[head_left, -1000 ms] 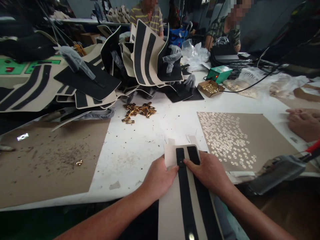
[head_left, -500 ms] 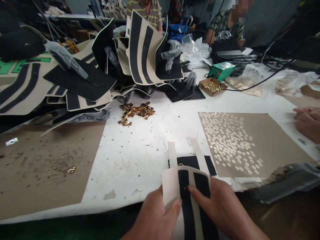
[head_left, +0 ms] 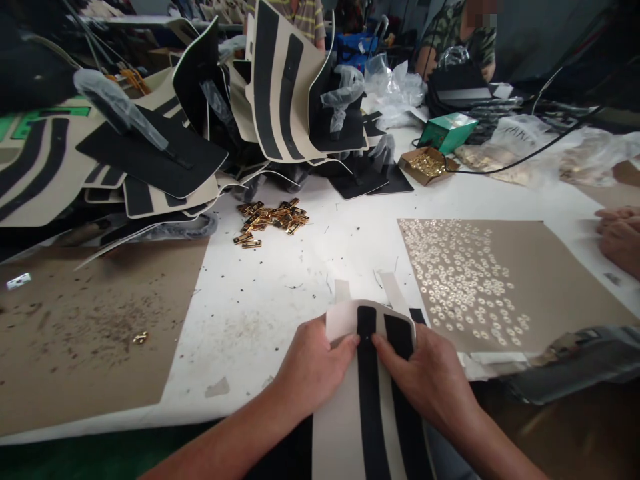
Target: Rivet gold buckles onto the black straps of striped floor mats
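Note:
Both my hands grip a beige panel with two black stripes (head_left: 345,407) at the table's near edge. My left hand (head_left: 315,360) is closed on its left side, the thumb pressing beside the left stripe. On the right side my right hand (head_left: 425,367) is closed too, its thumb on that same stripe by a small hole. The fingers of both hands are hidden behind the panel. Just beyond it, two pale strips (head_left: 395,291) and a corner of a black piece (head_left: 417,316) show on the white table (head_left: 260,287).
Striped panels with plastic-wrapped handles (head_left: 280,87) are heaped at the back left. Gold metal plates (head_left: 275,217) lie mid-table. Small rings (head_left: 455,280) cover part of a brown board (head_left: 550,287). A box of gold parts (head_left: 427,165) stands behind. Another person's hands (head_left: 620,237) rest at right.
My hands and the panel have moved up and forward, now covering most of the black piece. My left thumb has shifted up, close to my right thumb.

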{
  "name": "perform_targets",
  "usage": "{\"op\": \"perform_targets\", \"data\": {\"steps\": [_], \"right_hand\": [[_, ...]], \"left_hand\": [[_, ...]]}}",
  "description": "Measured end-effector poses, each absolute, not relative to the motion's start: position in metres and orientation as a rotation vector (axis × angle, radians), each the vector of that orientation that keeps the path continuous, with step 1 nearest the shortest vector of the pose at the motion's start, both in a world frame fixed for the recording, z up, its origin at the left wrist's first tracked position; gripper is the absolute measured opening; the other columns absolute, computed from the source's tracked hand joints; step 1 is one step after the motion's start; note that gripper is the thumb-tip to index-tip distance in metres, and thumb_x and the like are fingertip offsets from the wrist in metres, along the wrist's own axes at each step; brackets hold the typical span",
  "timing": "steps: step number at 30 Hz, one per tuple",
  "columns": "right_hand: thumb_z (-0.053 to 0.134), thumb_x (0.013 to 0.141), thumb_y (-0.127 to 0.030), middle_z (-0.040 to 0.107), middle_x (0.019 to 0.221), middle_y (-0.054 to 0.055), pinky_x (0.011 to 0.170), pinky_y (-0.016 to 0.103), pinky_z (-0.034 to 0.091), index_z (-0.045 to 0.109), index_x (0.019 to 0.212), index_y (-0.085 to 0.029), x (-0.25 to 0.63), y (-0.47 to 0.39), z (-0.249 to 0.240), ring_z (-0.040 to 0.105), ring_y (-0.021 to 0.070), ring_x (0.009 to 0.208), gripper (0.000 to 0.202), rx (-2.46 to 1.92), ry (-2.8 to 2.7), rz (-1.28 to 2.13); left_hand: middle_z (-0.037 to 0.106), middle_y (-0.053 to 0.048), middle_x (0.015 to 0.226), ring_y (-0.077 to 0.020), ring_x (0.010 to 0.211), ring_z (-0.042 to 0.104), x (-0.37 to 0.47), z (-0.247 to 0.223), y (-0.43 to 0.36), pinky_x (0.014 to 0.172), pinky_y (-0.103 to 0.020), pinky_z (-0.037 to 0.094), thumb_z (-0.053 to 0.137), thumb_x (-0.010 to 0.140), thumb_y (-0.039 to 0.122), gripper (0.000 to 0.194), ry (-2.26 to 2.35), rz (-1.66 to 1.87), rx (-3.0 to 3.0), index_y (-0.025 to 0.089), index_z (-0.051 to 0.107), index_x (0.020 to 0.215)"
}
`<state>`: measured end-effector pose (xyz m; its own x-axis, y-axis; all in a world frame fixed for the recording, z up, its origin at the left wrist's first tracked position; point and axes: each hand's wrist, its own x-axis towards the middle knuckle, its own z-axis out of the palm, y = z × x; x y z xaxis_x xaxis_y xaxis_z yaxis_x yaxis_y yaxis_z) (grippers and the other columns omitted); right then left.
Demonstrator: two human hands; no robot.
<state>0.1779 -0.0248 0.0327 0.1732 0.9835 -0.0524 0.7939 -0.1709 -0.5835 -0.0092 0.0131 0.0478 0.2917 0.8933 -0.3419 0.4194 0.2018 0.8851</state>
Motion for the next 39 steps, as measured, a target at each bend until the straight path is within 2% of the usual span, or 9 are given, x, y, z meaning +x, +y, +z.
{"op": "perform_targets", "data": {"steps": [5,14,20,23,25,27,33,36,39], "right_hand": [[0.059,0.086,-0.047,0.078,0.079,0.007,0.069,0.037,0.053,0.077,0.089,-0.025,0.175,-0.020,0.030,0.073,0.0307,0.077,0.028,-2.075,-1.670,0.606],[0.060,0.088,-0.043,0.077,0.080,0.007,0.068,0.036,0.050,0.073,0.087,-0.025,0.175,-0.015,0.030,0.073,0.0295,0.077,0.022,-2.139,-1.745,0.606],[0.060,0.088,-0.043,0.078,0.084,0.007,0.071,0.036,0.050,0.073,0.095,-0.026,0.175,-0.013,0.031,0.075,0.0317,0.083,0.022,-2.174,-1.780,0.594],[0.061,0.089,-0.040,0.079,0.089,0.008,0.073,0.036,0.049,0.073,0.101,-0.025,0.174,-0.011,0.034,0.075,0.0321,0.086,0.023,-2.173,-1.816,0.585],[0.061,0.089,-0.040,0.080,0.092,0.009,0.074,0.036,0.049,0.073,0.104,-0.024,0.174,-0.010,0.035,0.075,0.0326,0.088,0.024,-2.178,-1.833,0.582],[0.061,0.089,-0.038,0.080,0.094,0.009,0.076,0.036,0.049,0.073,0.107,-0.024,0.173,-0.009,0.036,0.075,0.0327,0.090,0.025,-2.171,-1.831,0.586],[0.062,0.088,-0.034,0.079,0.096,0.009,0.075,0.034,0.048,0.072,0.106,-0.023,0.170,-0.007,0.045,0.074,0.0298,0.090,0.023,-2.111,-1.810,0.639],[0.065,0.087,-0.035,0.077,0.093,0.006,0.075,0.031,0.049,0.071,0.105,-0.021,0.177,-0.014,0.048,0.072,0.0255,0.087,0.024,-2.008,-1.740,0.661],[0.061,0.091,-0.039,0.073,0.083,0.002,0.068,0.028,0.049,0.069,0.111,-0.021,0.201,-0.032,0.044,0.068,0.0199,0.072,0.029,-1.913,-1.562,0.598]], "left_hand": [[0.081,-0.002,0.108,-0.0216,0.096,0.076,-0.004,0.039,0.009,0.087,-0.032,0.059,0.062,0.092,0.021,0.030,1.278,0.648,1.369,0.023,0.074,0.119],[0.080,-0.004,0.108,-0.0230,0.096,0.075,-0.001,0.034,0.010,0.090,-0.036,0.059,0.064,0.088,0.019,0.026,1.354,0.704,1.356,0.021,0.072,0.113],[0.078,-0.005,0.108,-0.0236,0.096,0.074,-0.003,0.030,0.012,0.088,-0.037,0.059,0.063,0.089,0.018,0.028,1.345,0.669,1.419,0.023,0.068,0.116],[0.070,-0.008,0.125,-0.0283,0.112,0.068,-0.004,0.026,0.011,0.097,-0.044,0.057,0.067,0.084,0.015,0.049,1.477,0.740,1.639,0.024,0.058,0.131],[0.058,-0.012,0.144,-0.0325,0.131,0.057,-0.004,0.026,0.010,0.109,-0.050,0.050,0.072,0.080,0.013,0.071,1.539,0.852,1.909,0.024,0.046,0.145],[0.050,-0.014,0.153,-0.0346,0.142,0.046,-0.003,0.026,0.008,0.119,-0.055,0.040,0.073,0.080,0.013,0.078,1.479,0.916,2.179,0.023,0.041,0.150],[0.071,-0.009,0.123,-0.0315,0.122,0.061,-0.004,0.013,0.003,0.107,-0.053,0.050,0.070,0.087,0.017,0.026,1.251,0.841,2.297,0.023,0.069,0.113],[0.070,-0.008,0.126,-0.0315,0.124,0.060,-0.006,0.005,0.003,0.108,-0.055,0.049,0.071,0.088,0.020,0.025,1.242,0.922,2.239,0.023,0.070,0.113],[0.069,-0.007,0.126,-0.0298,0.124,0.059,-0.008,0.004,0.002,0.109,-0.055,0.048,0.071,0.089,0.019,0.023,1.233,0.936,2.211,0.024,0.070,0.112]]}}
